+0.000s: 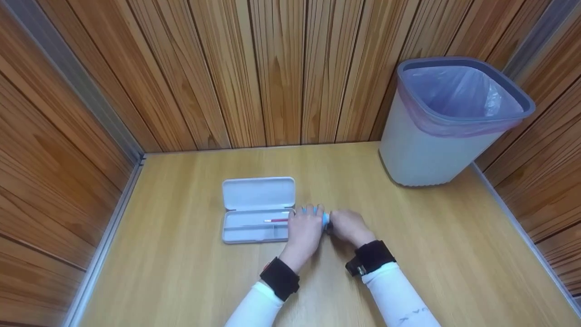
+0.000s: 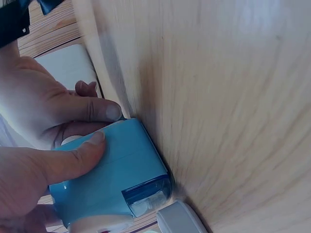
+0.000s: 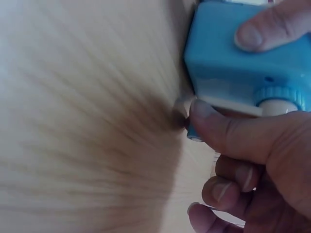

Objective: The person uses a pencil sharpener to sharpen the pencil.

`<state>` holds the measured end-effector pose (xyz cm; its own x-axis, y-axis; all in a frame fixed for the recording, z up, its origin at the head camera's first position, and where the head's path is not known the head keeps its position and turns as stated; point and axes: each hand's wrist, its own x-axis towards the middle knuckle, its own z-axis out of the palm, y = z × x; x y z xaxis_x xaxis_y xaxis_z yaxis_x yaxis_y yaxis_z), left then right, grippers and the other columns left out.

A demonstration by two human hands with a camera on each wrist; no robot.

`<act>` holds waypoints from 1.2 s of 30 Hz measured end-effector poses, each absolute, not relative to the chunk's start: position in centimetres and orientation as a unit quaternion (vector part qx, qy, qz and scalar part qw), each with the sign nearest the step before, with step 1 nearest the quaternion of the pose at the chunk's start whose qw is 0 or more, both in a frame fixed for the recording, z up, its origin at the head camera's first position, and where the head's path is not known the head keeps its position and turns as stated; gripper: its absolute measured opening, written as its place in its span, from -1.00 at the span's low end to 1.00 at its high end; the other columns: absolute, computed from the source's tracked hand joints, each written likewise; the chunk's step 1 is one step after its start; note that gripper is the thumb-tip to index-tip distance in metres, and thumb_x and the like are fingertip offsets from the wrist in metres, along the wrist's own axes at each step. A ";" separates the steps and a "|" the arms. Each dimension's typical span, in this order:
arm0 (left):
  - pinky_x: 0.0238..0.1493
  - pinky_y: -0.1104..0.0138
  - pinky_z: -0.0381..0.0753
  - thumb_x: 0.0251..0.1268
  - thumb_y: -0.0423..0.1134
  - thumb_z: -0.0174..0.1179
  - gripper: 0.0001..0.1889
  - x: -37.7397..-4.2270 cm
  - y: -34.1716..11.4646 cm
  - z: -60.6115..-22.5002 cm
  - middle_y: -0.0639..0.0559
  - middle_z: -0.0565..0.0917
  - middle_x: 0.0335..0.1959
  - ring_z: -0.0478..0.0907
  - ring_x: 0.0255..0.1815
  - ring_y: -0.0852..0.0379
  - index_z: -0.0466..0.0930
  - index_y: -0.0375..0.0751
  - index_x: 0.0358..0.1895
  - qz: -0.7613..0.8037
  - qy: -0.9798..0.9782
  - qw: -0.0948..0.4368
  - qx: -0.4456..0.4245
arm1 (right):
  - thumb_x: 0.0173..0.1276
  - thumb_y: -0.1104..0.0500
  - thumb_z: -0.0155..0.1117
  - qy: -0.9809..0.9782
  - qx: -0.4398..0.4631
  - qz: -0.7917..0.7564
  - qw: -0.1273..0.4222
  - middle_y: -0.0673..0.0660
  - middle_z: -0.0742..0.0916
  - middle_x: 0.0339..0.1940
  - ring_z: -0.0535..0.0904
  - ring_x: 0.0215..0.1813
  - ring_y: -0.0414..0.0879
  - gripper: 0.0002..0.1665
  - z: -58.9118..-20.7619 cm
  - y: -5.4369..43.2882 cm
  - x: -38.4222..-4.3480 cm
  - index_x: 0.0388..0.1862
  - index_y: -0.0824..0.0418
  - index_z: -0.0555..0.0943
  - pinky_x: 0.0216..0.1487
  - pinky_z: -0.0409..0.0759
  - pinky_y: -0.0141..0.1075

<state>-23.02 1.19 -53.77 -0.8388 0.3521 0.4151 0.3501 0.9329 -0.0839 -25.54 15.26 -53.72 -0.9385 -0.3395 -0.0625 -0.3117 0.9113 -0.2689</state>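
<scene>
A blue crank pencil sharpener (image 2: 116, 165) stands on the table between my hands, mostly covered by them in the head view. My left hand (image 1: 306, 229) grips its body from above, the thumb (image 3: 265, 29) pressed on the blue casing. My right hand (image 1: 350, 225) is at the crank side, pinching the small blue crank knob (image 3: 194, 134) between thumb and fingers. Near it in the right wrist view is the pale crank hub (image 3: 278, 107). On the other side, a thin red pencil (image 1: 278, 220) with a pale end sticks out leftward from under my left hand.
An open pale-grey pencil case (image 1: 247, 234) lies just left of the sharpener, its lid (image 1: 258, 194) tipped back and its tray divided. A white bin (image 1: 422, 154) with a pink liner stands at the back right. Wood-panelled walls (image 1: 281, 72) enclose the table (image 1: 181, 281).
</scene>
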 end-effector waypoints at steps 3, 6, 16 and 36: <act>-0.29 0.14 0.51 0.28 -0.21 0.15 -0.71 -23.1 1.1 -53.8 -0.03 0.66 -0.25 0.57 -0.25 -0.07 0.67 0.01 0.04 -0.003 -0.961 0.211 -0.181 | 0.24 0.29 0.34 0.976 -0.171 -0.126 0.051 0.07 0.57 -0.59 0.44 -0.52 -0.01 -0.95 -53.4 14.9 -24.8 -0.41 0.24 0.69 -0.40 0.54 -0.10; -0.29 0.14 0.51 0.28 -0.22 0.13 -0.71 -23.1 1.0 -53.7 -0.03 0.67 -0.24 0.57 -0.24 -0.08 0.67 0.00 0.03 -0.010 -0.962 0.208 -0.178 | 0.29 0.29 0.29 0.975 -0.184 -0.122 0.041 0.10 0.55 -0.61 0.45 -0.52 0.02 -0.92 -52.9 14.6 -24.1 -0.40 0.25 0.68 -0.42 0.53 -0.08; -0.25 0.13 0.53 0.35 -0.24 0.09 -0.67 -23.0 1.0 -53.4 -0.04 0.66 -0.13 0.57 -0.12 -0.12 0.63 0.03 0.14 -0.011 -0.971 0.165 -0.171 | 0.26 0.37 0.27 0.968 -0.226 -0.100 0.047 0.11 0.54 -0.63 0.41 -0.57 0.02 -0.92 -51.4 14.9 -22.7 -0.44 0.29 0.62 -0.46 0.51 -0.08; -0.39 0.22 0.42 0.28 -0.23 0.15 -0.84 -23.0 1.7 -53.6 0.03 0.61 -0.36 0.54 -0.43 0.01 0.64 -0.14 -0.15 0.029 -0.960 0.222 -0.166 | 0.36 0.31 0.22 0.966 -0.197 -0.124 0.116 0.02 0.46 -0.66 0.37 -0.60 -0.09 -0.90 -50.0 15.5 -22.1 -0.37 0.24 0.63 -0.52 0.37 -0.25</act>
